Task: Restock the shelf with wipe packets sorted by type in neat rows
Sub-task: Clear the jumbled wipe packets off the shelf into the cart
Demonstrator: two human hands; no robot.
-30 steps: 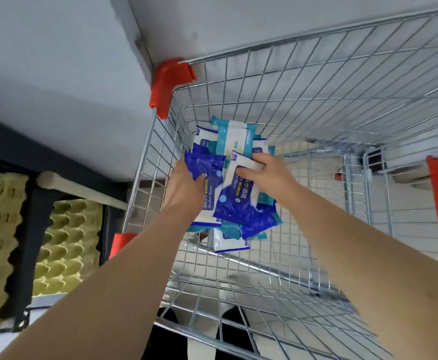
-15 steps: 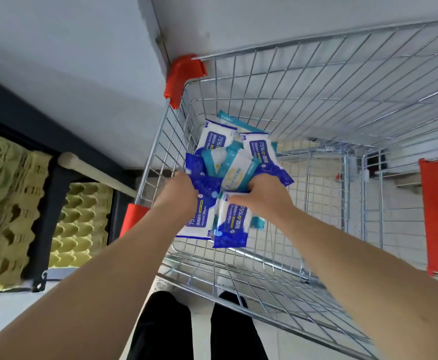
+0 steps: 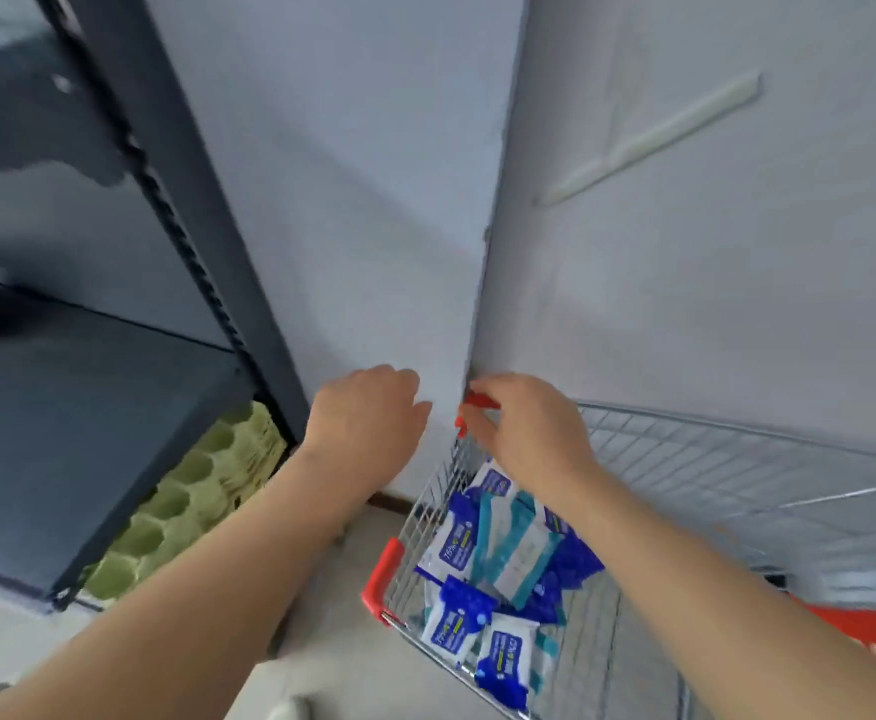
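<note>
Several wipe packets, dark blue-and-white (image 3: 456,537) and teal-and-white (image 3: 516,548), lie in a loose heap in the wire shopping cart (image 3: 737,491) at lower right. My left hand (image 3: 368,413) and my right hand (image 3: 524,423) hover above the cart's far left corner, close together, backs toward the camera. Their fingers are loosely curled and no packet shows in either. The right hand partly hides the cart's red corner cap (image 3: 480,400). A dark metal shelf unit (image 3: 129,387) stands at left. The frame is motion-blurred.
Green egg trays (image 3: 192,491) are stacked under the dark shelf. A grey wall corner (image 3: 482,283) rises right behind the hands. The cart has a red bumper (image 3: 381,579) on its near left corner and a red panel (image 3: 867,636) at right.
Both hands let go of the packets they gripped in the cart and rose above its rim. The view swung upward toward the wall and shelf.
</note>
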